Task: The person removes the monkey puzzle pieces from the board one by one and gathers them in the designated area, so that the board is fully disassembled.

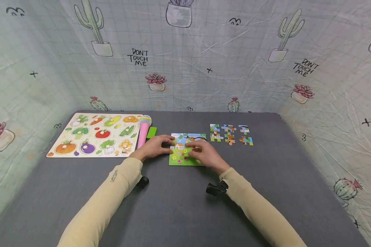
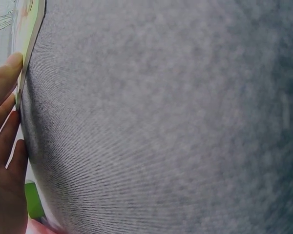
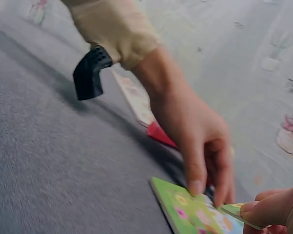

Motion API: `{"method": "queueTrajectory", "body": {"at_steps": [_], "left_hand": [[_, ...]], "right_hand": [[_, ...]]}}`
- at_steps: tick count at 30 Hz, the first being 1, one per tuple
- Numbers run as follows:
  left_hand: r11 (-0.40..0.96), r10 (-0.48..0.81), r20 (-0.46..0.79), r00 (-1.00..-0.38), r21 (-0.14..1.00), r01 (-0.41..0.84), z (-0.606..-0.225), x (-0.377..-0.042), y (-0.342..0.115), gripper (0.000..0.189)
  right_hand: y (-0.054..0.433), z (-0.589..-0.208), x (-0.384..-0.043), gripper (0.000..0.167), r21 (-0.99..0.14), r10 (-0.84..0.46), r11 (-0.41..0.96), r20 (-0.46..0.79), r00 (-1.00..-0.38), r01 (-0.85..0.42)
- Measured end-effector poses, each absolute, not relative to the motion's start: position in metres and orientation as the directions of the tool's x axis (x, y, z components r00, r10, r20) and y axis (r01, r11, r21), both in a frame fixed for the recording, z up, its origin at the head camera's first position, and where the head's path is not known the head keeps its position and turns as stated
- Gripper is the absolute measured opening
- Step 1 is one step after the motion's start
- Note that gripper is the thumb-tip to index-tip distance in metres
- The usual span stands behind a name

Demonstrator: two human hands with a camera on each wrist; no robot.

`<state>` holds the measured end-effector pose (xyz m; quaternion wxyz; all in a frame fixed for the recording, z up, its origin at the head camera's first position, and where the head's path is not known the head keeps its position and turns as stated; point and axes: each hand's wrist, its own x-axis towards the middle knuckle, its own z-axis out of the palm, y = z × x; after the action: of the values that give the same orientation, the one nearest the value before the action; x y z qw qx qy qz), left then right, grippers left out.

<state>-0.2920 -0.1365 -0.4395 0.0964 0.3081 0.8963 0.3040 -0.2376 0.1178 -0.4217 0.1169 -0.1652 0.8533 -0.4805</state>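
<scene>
A small picture puzzle board (image 1: pixel 177 162), green below with a house, flowers and blue sky, lies mid-table. My left hand (image 1: pixel 155 145) is at its left side, thumb and fingertips touching the edge with a gap between them. Over the board, my right hand (image 1: pixel 208 155) pinches a green puzzle piece (image 3: pixel 233 211) between thumb and fingers, held tilted just above the surface in the right wrist view. The hand covers part of the board's right side. Several loose puzzle pieces (image 1: pixel 230 138) lie in two rows beyond the board to the right.
At the left lies a white vegetable board (image 1: pixel 94 153) with colourful pictures. A pink toy microphone (image 1: pixel 143 133) stands along its right edge, beside a green block (image 1: pixel 152 132). Printed cloth walls (image 1: pixel 185 92) enclose the grey table (image 1: pixel 179 206) at back and sides.
</scene>
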Motion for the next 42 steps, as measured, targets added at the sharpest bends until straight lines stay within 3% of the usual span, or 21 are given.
{"method": "queueTrajectory", "body": {"at_steps": [17,42], "left_hand": [[0.618,0.609,0.019,-0.793,0.616,0.489,-0.441,-0.291,-0.136,0.036],[0.622,0.593,0.030,-0.804,0.618,0.482,-0.442,-0.290,-0.135,0.034]], "right_hand": [[0.182,-0.426,-0.237,0.033,-0.864,-0.249,0.500,-0.075,-0.966,-0.062],[0.236,-0.434,-0.221,0.037,-0.828,-0.181,0.560,-0.098,-0.979,-0.021]]}}
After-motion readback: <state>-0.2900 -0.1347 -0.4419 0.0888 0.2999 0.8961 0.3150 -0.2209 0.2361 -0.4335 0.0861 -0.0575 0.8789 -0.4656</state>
